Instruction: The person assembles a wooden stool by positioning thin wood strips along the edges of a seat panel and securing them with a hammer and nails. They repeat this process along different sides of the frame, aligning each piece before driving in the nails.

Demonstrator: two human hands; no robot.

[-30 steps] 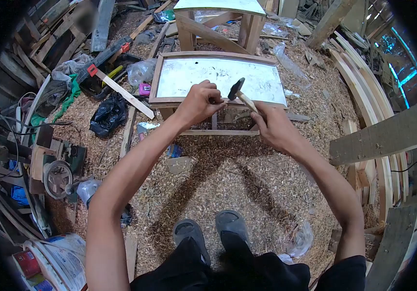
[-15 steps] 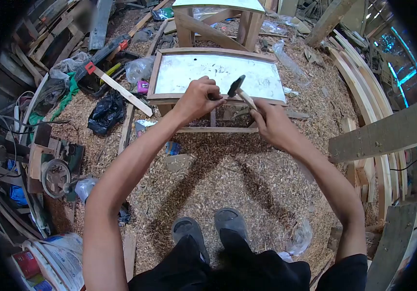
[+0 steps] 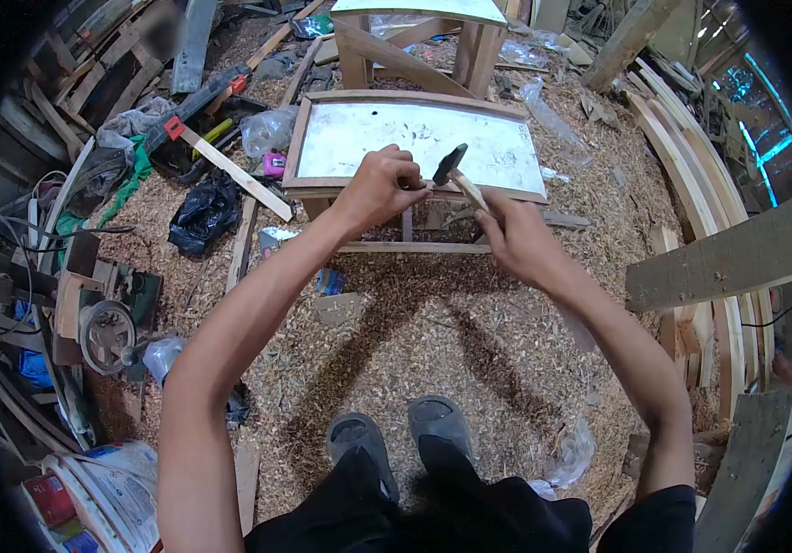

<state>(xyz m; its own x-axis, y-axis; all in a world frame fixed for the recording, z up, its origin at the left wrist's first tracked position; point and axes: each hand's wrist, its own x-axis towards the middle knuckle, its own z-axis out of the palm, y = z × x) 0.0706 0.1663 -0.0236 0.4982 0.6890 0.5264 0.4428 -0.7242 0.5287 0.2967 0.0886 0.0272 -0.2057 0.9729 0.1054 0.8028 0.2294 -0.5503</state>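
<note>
A hammer (image 3: 462,179) with a dark head and pale wooden handle is held in my right hand (image 3: 517,235), its head over the near edge of a wood-framed white panel (image 3: 414,138). Close to the hammer head, my left hand (image 3: 380,187) is closed in a pinch at the same edge. Whatever its fingertips hold is too small to make out. Below the panel, a wooden rail (image 3: 414,247) runs across the front of the piece.
Beyond the panel stands a white-topped wooden piece (image 3: 419,9). A black plastic bag (image 3: 204,214), a wooden strip (image 3: 234,169) and a handwheel (image 3: 106,337) lie left. Long curved boards (image 3: 691,175) and a thick plank (image 3: 718,263) are right. Wood shavings cover the floor.
The hammer head has shifted very slightly toward the near edge of the panel and my left fingers. My left hand stays pinched in nearly the same place.
</note>
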